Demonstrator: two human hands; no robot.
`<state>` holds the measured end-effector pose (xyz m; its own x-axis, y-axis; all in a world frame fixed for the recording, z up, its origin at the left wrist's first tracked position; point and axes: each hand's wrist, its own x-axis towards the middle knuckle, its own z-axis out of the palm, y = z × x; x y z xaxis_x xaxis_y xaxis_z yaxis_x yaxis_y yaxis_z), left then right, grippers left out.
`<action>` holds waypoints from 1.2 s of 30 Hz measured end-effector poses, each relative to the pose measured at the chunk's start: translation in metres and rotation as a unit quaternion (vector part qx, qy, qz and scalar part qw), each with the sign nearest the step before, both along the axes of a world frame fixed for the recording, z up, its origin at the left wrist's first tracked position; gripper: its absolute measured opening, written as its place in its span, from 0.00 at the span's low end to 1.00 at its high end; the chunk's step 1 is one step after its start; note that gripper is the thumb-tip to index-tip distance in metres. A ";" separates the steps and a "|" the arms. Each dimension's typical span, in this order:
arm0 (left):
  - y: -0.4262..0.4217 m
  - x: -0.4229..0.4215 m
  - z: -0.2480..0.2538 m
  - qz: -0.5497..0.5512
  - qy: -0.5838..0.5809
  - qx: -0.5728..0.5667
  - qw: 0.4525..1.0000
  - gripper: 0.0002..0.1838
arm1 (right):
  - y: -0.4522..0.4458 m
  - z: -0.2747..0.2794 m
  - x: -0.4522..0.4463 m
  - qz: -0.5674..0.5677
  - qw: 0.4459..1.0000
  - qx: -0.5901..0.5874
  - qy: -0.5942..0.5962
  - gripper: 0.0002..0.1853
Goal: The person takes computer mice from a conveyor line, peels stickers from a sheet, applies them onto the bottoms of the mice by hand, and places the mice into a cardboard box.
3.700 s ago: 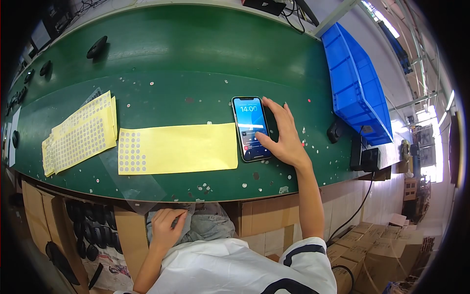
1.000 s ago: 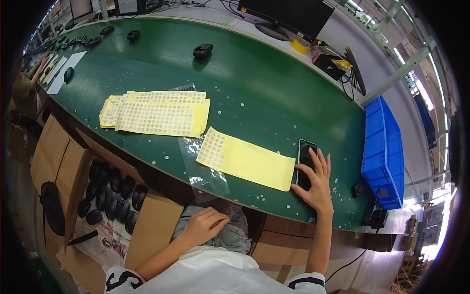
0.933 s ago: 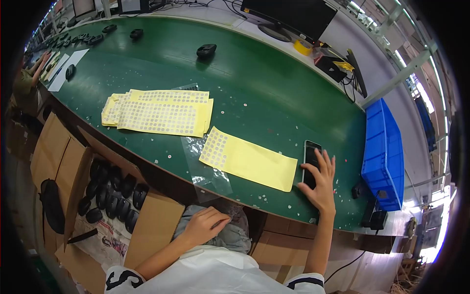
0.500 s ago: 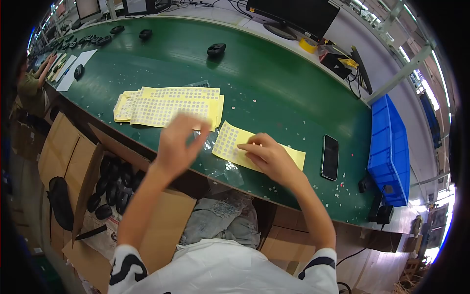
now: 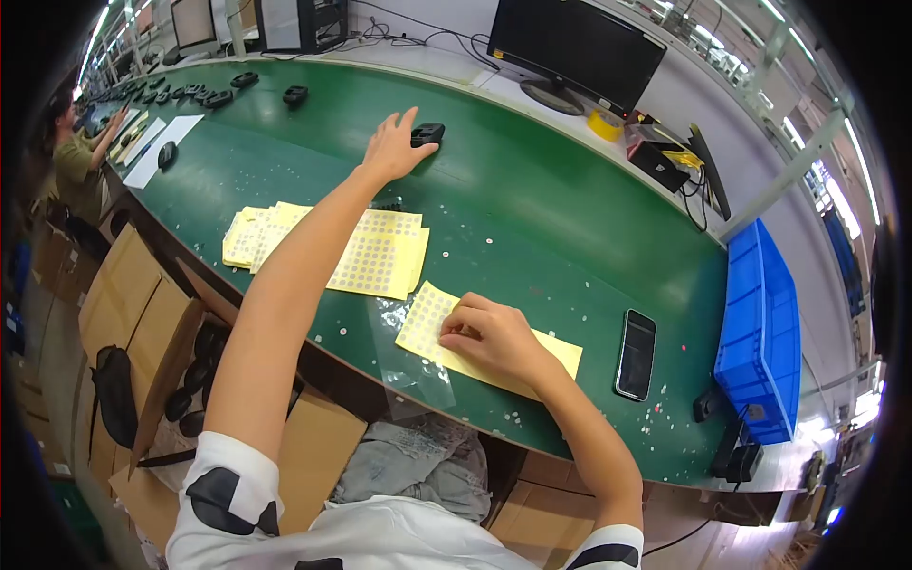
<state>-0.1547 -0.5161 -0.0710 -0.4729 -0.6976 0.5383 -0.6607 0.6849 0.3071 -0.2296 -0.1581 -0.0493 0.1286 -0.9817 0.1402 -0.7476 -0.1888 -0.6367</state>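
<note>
The left hand is reaching across the green workbench with its fingers spread, its thumb side lying at the black mouse-shaped part; whether the fingers are touching it, I cannot tell. That part is resting beyond the stack of yellow sticker sheets, on the side near the black monitor. The right hand is bending over the single yellow sticker sheet, its fingers curling inward near the round gray stickers; whether they are pinching one, I cannot tell. The smartphone is lying dark-screened to the right of that sheet, between it and the blue plastic crate. At the far left, a co-worker is standing or sitting beside the bench, arms extending toward it.
</note>
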 end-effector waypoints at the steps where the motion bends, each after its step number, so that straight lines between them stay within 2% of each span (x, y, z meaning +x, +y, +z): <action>1: -0.003 -0.008 0.005 0.005 -0.011 0.062 0.998 0.36 | -0.003 -0.002 0.001 0.002 1.000 -0.007 0.010 0.05; 2: -0.002 -0.019 0.006 0.006 -0.024 0.127 0.992 0.37 | -0.002 -0.005 0.002 0.000 1.000 -0.011 0.018 0.05; 5: -0.016 -0.030 -0.004 -0.002 -0.072 0.134 0.988 0.35 | 0.000 -0.015 0.004 -0.011 0.998 -0.039 0.044 0.06; 8: -0.010 -0.038 -0.020 0.017 -0.038 0.168 0.985 0.30 | -0.003 -0.024 0.005 -0.013 0.996 -0.066 0.064 0.07; 12: 0.029 -0.023 -0.004 -0.101 0.080 0.070 0.989 0.26 | -0.005 -0.035 0.009 -0.017 0.980 -0.133 0.148 0.08; 14: 0.073 0.003 0.004 -0.183 0.123 0.083 0.972 0.23 | -0.003 -0.031 0.007 -0.018 0.989 -0.106 0.103 0.08; 15: 0.097 0.020 0.011 -0.179 0.118 0.081 0.973 0.23 | -0.003 -0.027 0.004 -0.015 0.989 -0.109 0.098 0.08; 17: 0.153 0.058 0.017 -0.224 0.134 0.098 0.960 0.22 | 0.001 -0.019 0.000 -0.046 0.999 -0.012 -0.025 0.07; 21: 0.239 0.118 0.009 -0.184 0.130 0.083 0.971 0.24 | 0.003 -0.012 0.000 -0.017 1.000 -0.015 -0.014 0.07; 25: 0.291 0.135 -0.003 -0.153 0.162 0.100 0.970 0.27 | 0.004 -0.013 0.004 -0.008 0.999 -0.026 0.022 0.07; 28: 0.305 0.142 -0.011 -0.132 0.182 0.102 0.969 0.29 | 0.000 -0.014 0.008 -0.007 0.998 -0.044 0.052 0.07; 32: 0.312 0.143 -0.028 -0.134 0.224 0.081 0.962 0.29 | -0.003 -0.024 0.017 -0.047 0.983 -0.081 0.159 0.07; 36: 0.312 0.145 -0.032 -0.126 0.224 0.085 0.963 0.29 | -0.001 -0.027 0.017 -0.039 0.982 -0.110 0.150 0.08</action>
<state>-0.0094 -0.2038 -0.1031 -0.3846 -0.6876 0.6159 -0.2557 0.7205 0.6446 -0.2127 -0.1595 -0.0760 0.1224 -0.9406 0.3166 -0.9130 -0.2318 -0.3356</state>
